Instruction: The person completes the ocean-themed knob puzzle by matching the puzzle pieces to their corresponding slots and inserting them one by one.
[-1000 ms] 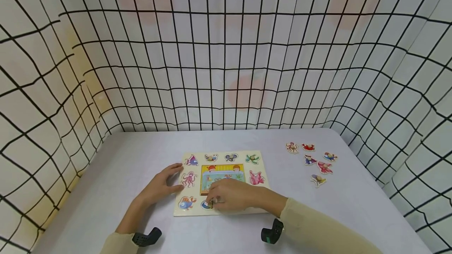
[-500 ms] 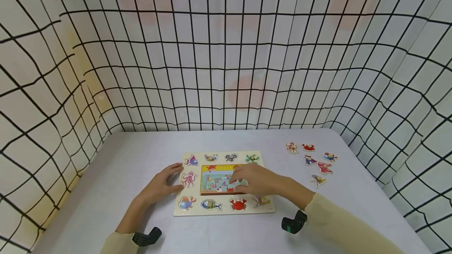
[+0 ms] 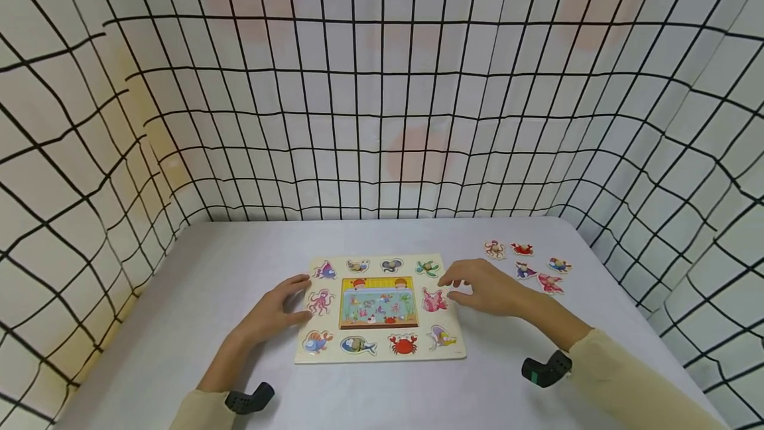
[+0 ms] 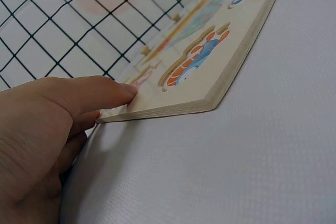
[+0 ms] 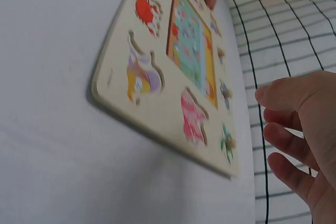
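A wooden sea-animal puzzle board (image 3: 382, 358) lies flat on the table. My left hand (image 3: 271, 310) rests at its left edge; in the left wrist view the thumb (image 4: 118, 94) lies on the board's top near the edge. A fish piece (image 3: 358, 345) with a knob sits in the bottom row, and knobbed pieces fill top-row slots, among them a green turtle-like one (image 3: 428, 268). Beside the right edge hovers my right hand (image 3: 492, 287), fingers loosely bent and holding nothing. The red crab slot (image 3: 403, 344) and pink slot (image 3: 434, 300) show bare printed recesses.
Several loose pieces lie on the table at the right, including an octopus (image 3: 494, 249), a red crab (image 3: 522, 249) and a pink piece (image 3: 550, 283). White walls with a black grid (image 3: 382, 151) enclose the table's back and sides.
My right hand has let go of the fish piece, now in the bottom row, and moved right across the board to beyond its right edge. The left hand has stayed put.
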